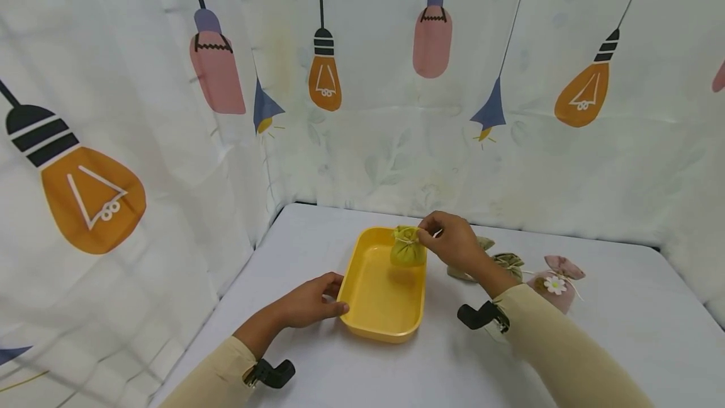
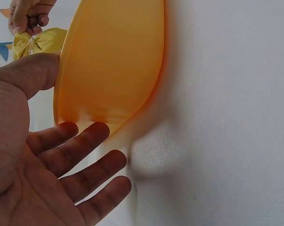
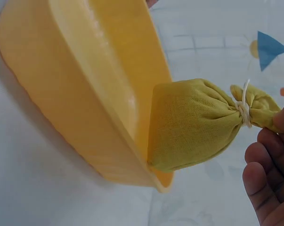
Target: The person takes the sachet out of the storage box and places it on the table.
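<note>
A yellow plastic tray stands on the white table. My left hand is at its left side, thumb touching the rim and fingers loosely extended along the outer wall, as the left wrist view shows. My right hand pinches the gathered top of a yellow-green cloth pouch, tied with pale string. The pouch hangs over the tray's far right part; in the right wrist view its rounded bottom overlaps the rim, and I cannot tell whether it touches. Partly behind my right forearm lie olive-green pouches.
A pink pouch with a white flower lies on the table to the right. The white table meets a printed cloth backdrop at the back, and another cloth side rises on the left. Dark wrist mounts stick out from both sleeves.
</note>
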`<state>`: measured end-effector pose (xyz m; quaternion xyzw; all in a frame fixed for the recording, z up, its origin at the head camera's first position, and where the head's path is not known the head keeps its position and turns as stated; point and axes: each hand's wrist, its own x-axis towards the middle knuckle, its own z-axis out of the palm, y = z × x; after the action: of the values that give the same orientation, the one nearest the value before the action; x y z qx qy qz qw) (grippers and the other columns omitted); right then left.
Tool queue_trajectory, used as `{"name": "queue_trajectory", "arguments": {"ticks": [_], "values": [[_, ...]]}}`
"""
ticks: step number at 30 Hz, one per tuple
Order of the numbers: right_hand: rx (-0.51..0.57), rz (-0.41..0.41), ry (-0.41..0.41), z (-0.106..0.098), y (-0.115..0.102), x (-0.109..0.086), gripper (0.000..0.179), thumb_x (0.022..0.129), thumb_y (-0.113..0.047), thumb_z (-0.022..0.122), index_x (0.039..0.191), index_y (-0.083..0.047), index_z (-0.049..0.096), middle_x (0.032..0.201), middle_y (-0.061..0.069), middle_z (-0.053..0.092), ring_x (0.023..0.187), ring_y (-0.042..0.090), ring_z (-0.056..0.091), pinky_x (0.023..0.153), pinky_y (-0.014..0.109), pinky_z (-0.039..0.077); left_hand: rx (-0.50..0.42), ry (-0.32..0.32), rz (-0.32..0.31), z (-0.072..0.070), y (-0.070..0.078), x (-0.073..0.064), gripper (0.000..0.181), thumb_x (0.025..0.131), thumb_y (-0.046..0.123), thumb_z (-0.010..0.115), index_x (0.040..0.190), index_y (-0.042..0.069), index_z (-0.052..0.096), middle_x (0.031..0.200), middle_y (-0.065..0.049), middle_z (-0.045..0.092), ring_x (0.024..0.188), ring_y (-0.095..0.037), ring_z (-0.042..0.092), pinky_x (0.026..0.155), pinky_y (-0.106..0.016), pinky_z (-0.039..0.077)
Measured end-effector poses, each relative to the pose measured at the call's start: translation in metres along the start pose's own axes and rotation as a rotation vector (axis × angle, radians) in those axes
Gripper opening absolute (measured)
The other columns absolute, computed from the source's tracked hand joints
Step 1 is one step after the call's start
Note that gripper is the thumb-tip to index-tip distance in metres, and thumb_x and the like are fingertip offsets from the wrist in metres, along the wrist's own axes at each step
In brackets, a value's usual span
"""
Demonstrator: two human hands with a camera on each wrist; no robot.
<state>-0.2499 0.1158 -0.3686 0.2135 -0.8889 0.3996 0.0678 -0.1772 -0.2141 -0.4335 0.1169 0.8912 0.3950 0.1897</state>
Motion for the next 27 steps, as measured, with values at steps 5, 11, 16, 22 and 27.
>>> {"name": "queue_trajectory", "arguments": {"ticks": [5, 11, 16, 22, 27], "values": [[-0.005, 0.009, 0.025, -0.01, -0.001, -0.004, 0.007, 0.098, -0.02, 0.07, 0.102, -0.015, 0.07, 0.092, -0.002, 0.069, 0.08, 0.018, 0.065, 0.067, 0.035, 0.055, -0.002, 0.001, -0.003, 0.0, -0.002, 0.001, 0.065, 0.089, 0.045, 0.079, 0.141, 0.016, 0.053, 0.128, 0.0, 0.064, 0.112, -0.024, 0.062, 0.094, -0.05, 0.055], [-0.039, 0.025, 0.045, -0.023, 0.004, -0.011, 0.008, 0.097, -0.023, 0.07, 0.102, -0.016, 0.07, 0.092, -0.003, 0.069, 0.081, 0.018, 0.065, 0.07, 0.037, 0.056, -0.006, 0.0, 0.01, 0.0, -0.002, 0.001, 0.062, 0.091, 0.041, 0.078, 0.141, 0.015, 0.053, 0.129, -0.001, 0.063, 0.113, -0.025, 0.061, 0.095, -0.051, 0.054], [-0.049, 0.034, 0.06, -0.031, 0.01, -0.021, 0.009, 0.097, -0.023, 0.069, 0.102, -0.016, 0.07, 0.093, -0.002, 0.069, 0.084, 0.019, 0.065, 0.073, 0.038, 0.057, -0.002, -0.002, 0.006, 0.001, -0.002, 0.0, 0.062, 0.091, 0.041, 0.078, 0.141, 0.016, 0.052, 0.13, -0.001, 0.063, 0.112, -0.025, 0.062, 0.093, -0.051, 0.055], [-0.04, 0.053, 0.059, -0.04, 0.018, -0.034, 0.009, 0.098, -0.025, 0.07, 0.101, -0.016, 0.07, 0.092, -0.002, 0.068, 0.082, 0.018, 0.065, 0.07, 0.035, 0.056, 0.0, 0.001, -0.004, 0.001, -0.001, 0.0, 0.062, 0.091, 0.044, 0.078, 0.141, 0.017, 0.053, 0.13, 0.0, 0.063, 0.113, -0.025, 0.062, 0.094, -0.05, 0.055], [-0.068, 0.08, 0.047, -0.044, 0.024, -0.042, 0.01, 0.098, -0.024, 0.07, 0.101, -0.015, 0.07, 0.093, -0.001, 0.069, 0.081, 0.018, 0.064, 0.068, 0.035, 0.055, 0.001, 0.003, 0.019, 0.001, -0.002, 0.0, 0.061, 0.092, 0.042, 0.077, 0.141, 0.015, 0.053, 0.128, -0.001, 0.064, 0.113, -0.025, 0.062, 0.094, -0.051, 0.055]]}}
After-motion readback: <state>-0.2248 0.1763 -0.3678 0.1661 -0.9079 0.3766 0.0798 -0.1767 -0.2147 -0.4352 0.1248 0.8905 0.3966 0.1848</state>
